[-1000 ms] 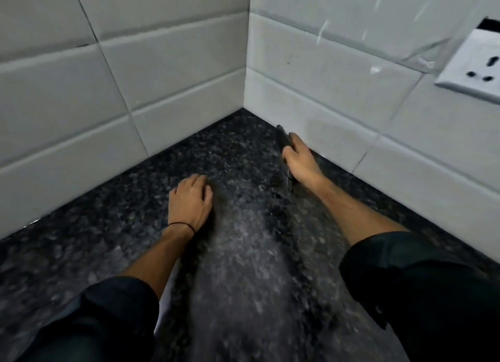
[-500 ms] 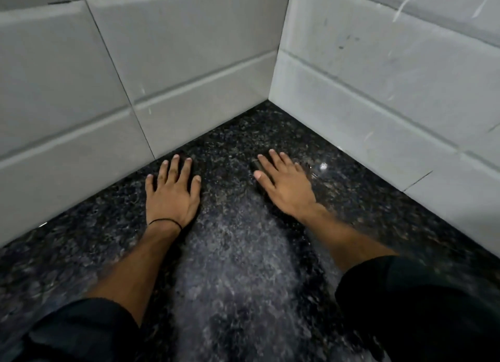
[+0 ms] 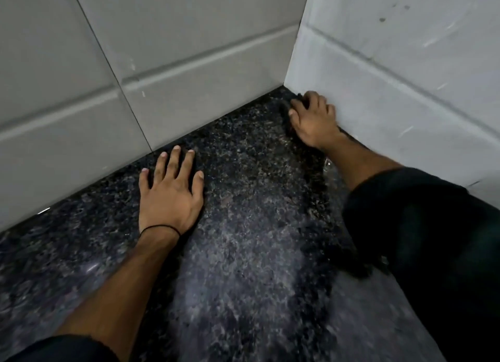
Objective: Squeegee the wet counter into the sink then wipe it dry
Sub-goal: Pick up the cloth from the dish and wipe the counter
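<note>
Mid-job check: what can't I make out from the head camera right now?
Head view, right hand: curled fingers against the tiled wall hide whether its grip holds anything.
Sink: beyond the frame edges.
Counter: blur and glare hide where it is wet.
Left hand: lies flat, covering the stone beneath.

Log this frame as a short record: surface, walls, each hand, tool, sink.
surface: dark speckled counter, with a paler streaked band down its middle
walls: left wall and right wall, pale tile, meeting in a corner
left hand: left hand flat on the counter, fingers straight and spread, near the left wall
wrist: thin black band
right hand: right hand in the corner against the right wall, fingers curled; whether it holds anything cannot be told
tool: no squeegee or cloth plainly visible
sink: not in view
</note>
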